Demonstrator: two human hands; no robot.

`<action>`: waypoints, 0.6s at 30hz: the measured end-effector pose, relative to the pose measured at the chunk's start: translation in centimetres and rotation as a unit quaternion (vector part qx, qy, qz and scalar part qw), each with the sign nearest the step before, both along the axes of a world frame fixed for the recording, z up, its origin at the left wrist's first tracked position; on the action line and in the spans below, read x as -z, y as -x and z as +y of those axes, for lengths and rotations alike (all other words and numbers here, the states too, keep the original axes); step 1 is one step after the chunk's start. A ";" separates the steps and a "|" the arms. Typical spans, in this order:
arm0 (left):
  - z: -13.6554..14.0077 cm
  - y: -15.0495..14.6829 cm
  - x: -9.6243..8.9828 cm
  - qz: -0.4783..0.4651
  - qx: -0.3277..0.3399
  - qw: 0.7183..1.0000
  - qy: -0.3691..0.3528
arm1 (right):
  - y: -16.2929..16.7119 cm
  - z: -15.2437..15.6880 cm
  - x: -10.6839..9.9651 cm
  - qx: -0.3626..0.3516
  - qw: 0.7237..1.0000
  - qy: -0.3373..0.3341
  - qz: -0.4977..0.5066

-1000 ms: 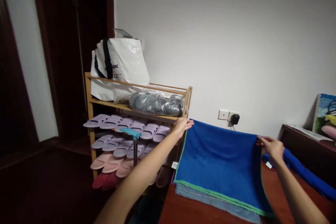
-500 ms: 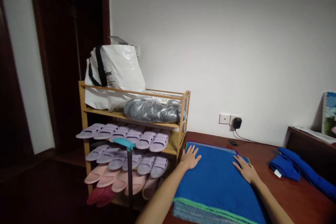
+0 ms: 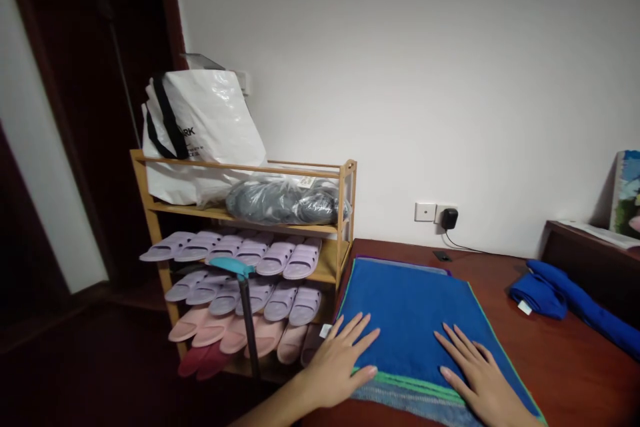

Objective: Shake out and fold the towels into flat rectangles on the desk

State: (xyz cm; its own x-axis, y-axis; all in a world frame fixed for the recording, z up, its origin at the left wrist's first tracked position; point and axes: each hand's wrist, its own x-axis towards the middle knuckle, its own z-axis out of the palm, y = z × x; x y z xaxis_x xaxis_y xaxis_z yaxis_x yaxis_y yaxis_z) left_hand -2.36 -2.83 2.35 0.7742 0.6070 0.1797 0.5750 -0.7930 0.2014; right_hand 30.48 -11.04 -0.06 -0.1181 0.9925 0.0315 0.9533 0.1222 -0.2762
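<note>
A blue cloth with green stitched edges lies flat on the reddish-brown table. Beneath it, a greyish-blue layer shows along the near edge, and a purple edge peeks out at the far side. My left hand rests on the cloth's near left part, fingers spread, palm down. On the near right part lies my right hand, also flat with its fingers apart. A small white tag sticks out by the left edge.
Left of the table stands a wooden rack with slippers, a plastic-wrapped grey bundle and a white bag. A blue-topped handle rises before it. Folded blue cloth lies at right; a black plug is in the wall.
Both hands have slid from the cloth's far part toward its near edge, staying spread and flat. The cloth's far corners are now uncovered. The view has shifted slightly.
</note>
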 end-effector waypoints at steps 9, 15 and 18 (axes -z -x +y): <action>2.1 -1.4 0.0 0.001 -0.011 1.000 -0.008 | -0.6 2.3 -0.2 -0.006 0.999 -0.041 -0.011; -0.2 -1.1 -0.5 0.006 -0.005 1.000 -0.009 | -0.2 -0.1 -0.2 0.007 0.999 -0.044 -0.020; -3.4 -0.2 -0.5 0.007 0.000 1.000 -0.021 | 0.6 -3.4 -0.1 0.010 0.999 -0.043 -0.020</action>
State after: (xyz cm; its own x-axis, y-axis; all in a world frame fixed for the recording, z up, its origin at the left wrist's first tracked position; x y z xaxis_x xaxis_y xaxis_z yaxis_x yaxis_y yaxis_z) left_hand -2.15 -6.25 2.82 0.7761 0.5999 0.1946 0.5781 -0.8000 0.1606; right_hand 29.85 -14.44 0.02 -0.1018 0.9885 0.1118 0.9658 0.1252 -0.2270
